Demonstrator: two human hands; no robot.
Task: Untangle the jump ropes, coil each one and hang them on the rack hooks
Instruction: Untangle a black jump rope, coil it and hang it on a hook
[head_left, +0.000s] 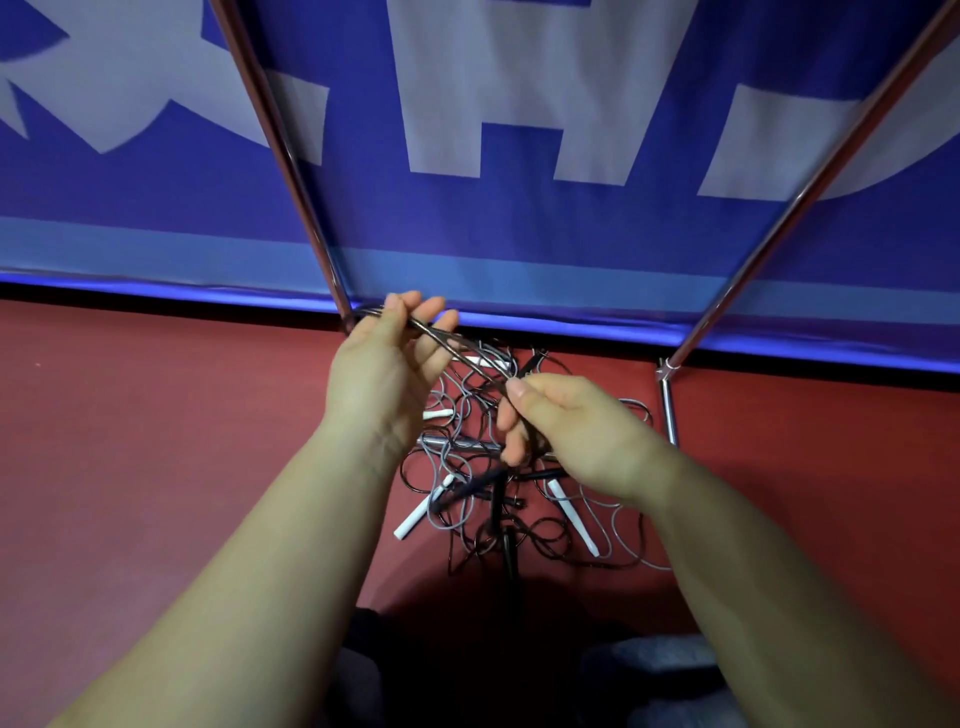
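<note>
- Behind everything the hands hold hangs a blue banner with large pale lettering, well beyond the grip and filling the upper part of the view.
- 2 metal rack poles slant down past the banner, 1 on each side of the held strands; no hooks can be seen here.
- The red floor lies below the grip and carries the loose pile.
- The tangle of jump ropes sits on the floor directly under both hands: thin dark and grey cords looped over each other, with several white handles and at least 1 dark handle poking out.
- The left hand is raised above the pile, fingers half curled and loosely spread, a few dark strands running across the fingers.
- The right hand is lower and nearer the pile, thumb and fingers pinched tight on the same bundle of strands.
- Handling, as a judgement: the cord looks light, limp and smooth, so it should slide through a loose hold and snag only where loops cross. Pulling hard on a middle section would likely tighten knots.
- The better hold is probably a stiff handle, then feeding the cord out from that end, 1 rope at a time.
</note>
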